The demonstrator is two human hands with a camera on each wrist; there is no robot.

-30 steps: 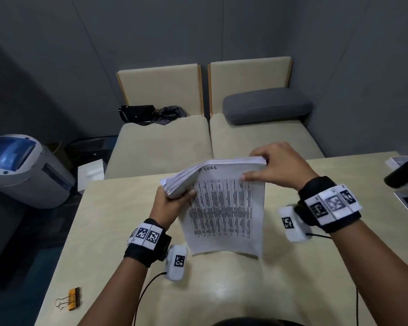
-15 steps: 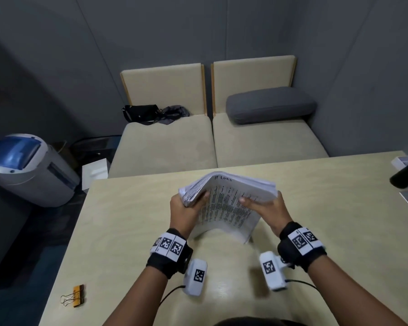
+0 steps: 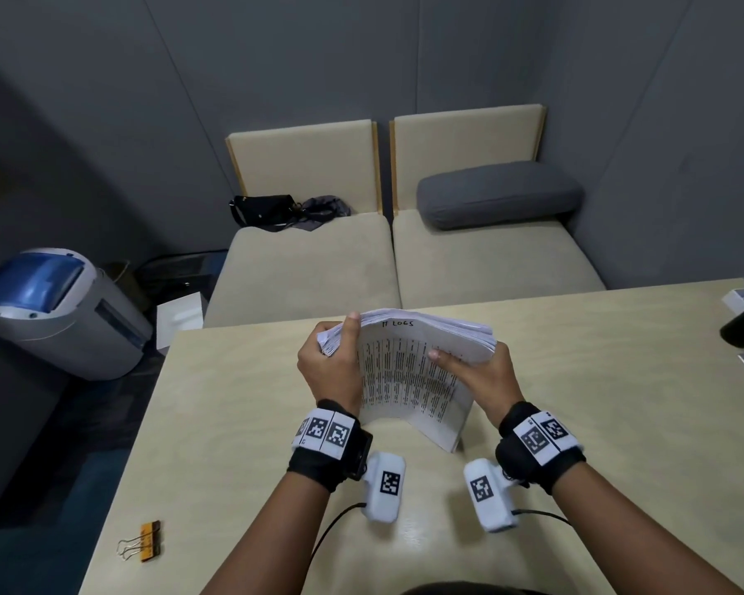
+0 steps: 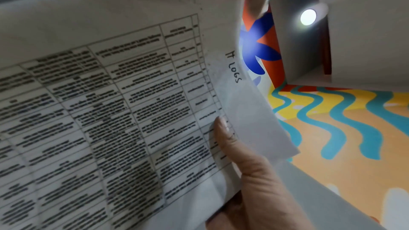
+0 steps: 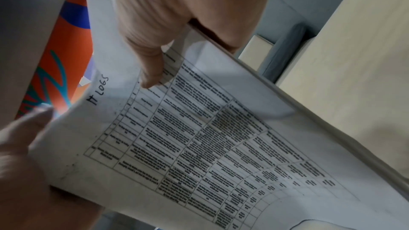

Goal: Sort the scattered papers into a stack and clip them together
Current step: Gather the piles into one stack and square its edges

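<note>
Your left hand (image 3: 329, 371) grips the paper stack (image 3: 409, 380) at its left corner. Your right hand (image 3: 482, 380) pinches the right edge, thumb on the printed sheet, above the desk (image 3: 598, 401).

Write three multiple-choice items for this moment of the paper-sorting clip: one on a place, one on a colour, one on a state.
1. Where does the binder clip lie?
A. on the table's near left corner
B. on the grey cushion
C. clamped on the papers

2. What colour is the clip's body?
A. blue
B. orange
C. white

3. How are the papers held?
A. flat on the table, untouched
B. in the left hand alone
C. gripped by both hands, standing on the table

Key: 1 A, it lies alone near that corner. 2 B, orange body with wire handles. 3 C, the left hand and right hand each grip a side, with the bottom edge on the tabletop.
</note>
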